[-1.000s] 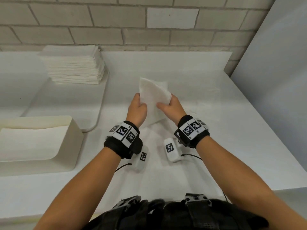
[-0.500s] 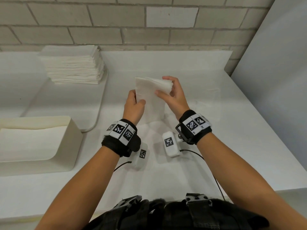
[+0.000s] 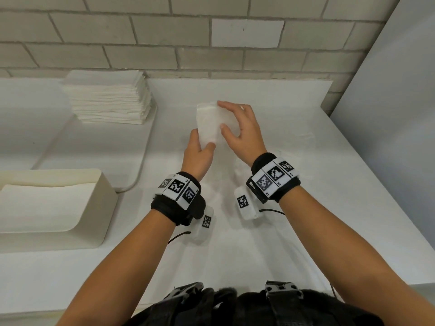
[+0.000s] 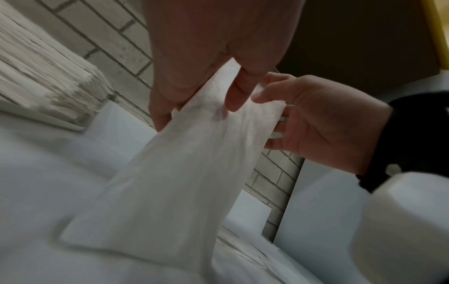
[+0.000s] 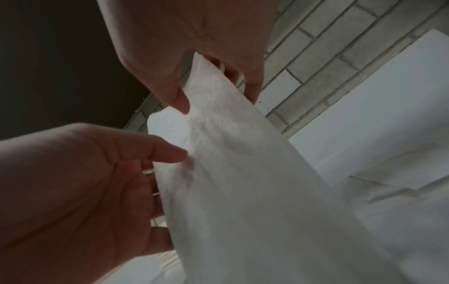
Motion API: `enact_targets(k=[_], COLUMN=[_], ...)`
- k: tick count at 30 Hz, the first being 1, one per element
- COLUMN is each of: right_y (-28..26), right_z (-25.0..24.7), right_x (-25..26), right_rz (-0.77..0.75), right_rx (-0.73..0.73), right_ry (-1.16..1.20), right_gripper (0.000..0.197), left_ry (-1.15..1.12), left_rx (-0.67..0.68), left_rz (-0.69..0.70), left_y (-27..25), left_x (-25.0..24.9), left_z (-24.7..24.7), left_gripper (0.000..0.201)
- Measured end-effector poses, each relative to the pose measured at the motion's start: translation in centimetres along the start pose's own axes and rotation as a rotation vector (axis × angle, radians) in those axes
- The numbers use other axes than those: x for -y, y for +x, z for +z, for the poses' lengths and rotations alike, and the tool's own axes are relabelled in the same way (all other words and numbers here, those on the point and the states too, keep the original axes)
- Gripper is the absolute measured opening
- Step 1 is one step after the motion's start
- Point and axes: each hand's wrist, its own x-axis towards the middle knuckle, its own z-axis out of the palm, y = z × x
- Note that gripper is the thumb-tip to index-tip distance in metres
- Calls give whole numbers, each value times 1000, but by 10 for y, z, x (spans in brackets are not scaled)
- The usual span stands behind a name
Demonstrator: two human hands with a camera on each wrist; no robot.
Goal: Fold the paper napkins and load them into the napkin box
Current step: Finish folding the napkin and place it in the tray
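Note:
A white paper napkin (image 3: 208, 123) is held up over the middle of the white table (image 3: 306, 231), folded into a narrow upright strip. My left hand (image 3: 202, 143) grips its lower left edge, thumb in front and fingers behind. My right hand (image 3: 223, 115) pinches its upper part, fingers along the top and thumb on the front. The left wrist view shows the napkin (image 4: 182, 173) hanging down from the left hand (image 4: 201, 107). In the right wrist view the napkin (image 5: 243, 173) is pinched by the right hand (image 5: 218, 100). The cream napkin box (image 3: 103, 208) lies at the left with white napkins inside.
A tall stack of flat napkins (image 3: 108, 97) sits on a white tray (image 3: 146, 156) at the back left. A brick wall (image 3: 211, 55) closes the back and a grey panel (image 3: 388, 114) the right side. Wrinkled white paper (image 3: 303, 137) lies on the table to the right.
My right hand climbed from the napkin's lower edge to its top and carried that side over to the left, so the napkin is narrower. Both hands moved a little farther from me.

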Motion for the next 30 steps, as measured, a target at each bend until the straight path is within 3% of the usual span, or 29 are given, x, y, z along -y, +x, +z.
enact_targets(k=[4, 6, 9, 11, 13, 15, 16, 17, 19, 21, 22, 26, 30], right_y=[7, 8, 8, 7, 9, 13, 15, 17, 17, 12, 9, -3, -14], right_z=[-5, -7, -13, -17, -23, -27, -28, -27, -24, -22, -23, -39, -41], right_x=[6, 10, 5, -2, -6, -3, 0, 3, 6, 3, -2, -31, -53], right_rz=[-53, -94, 103, 251, 239, 166, 130, 90, 42, 99, 163, 417, 610], right_rx=[44, 62, 129, 270, 357, 464, 520, 563, 623, 646, 641, 596, 417], right_ry=[15, 69, 198, 130, -78, -372, -513, -619, -693, -619, -552, -348, -68], right_gripper=[49, 60, 78, 56, 34, 32, 33, 34, 33, 34, 36, 29, 22], left_ry=[-4, -81, -318, -379, -187, 174, 300, 352, 346, 281, 236, 59, 56], left_rx=[17, 3, -13, -52, -176, -239, -205, -138, 5, 40, 33, 5, -12], left_rz=[2, -27, -87, -88, 22, 232, 295, 295, 192, 104, 61, -142, -281], left_y=[0, 0, 5, 10, 14, 19, 21, 23, 25, 23, 22, 17, 21], left_x=[-2, -1, -3, -5, -6, -5, -6, -7, -6, -2, 2, 17, 29], left_z=[1, 1, -3, -8, -17, -29, -34, -39, -41, -41, -42, -57, -63], left_gripper=[25, 27, 30, 35, 59, 91, 97, 95, 68, 33, 26, 21, 37])
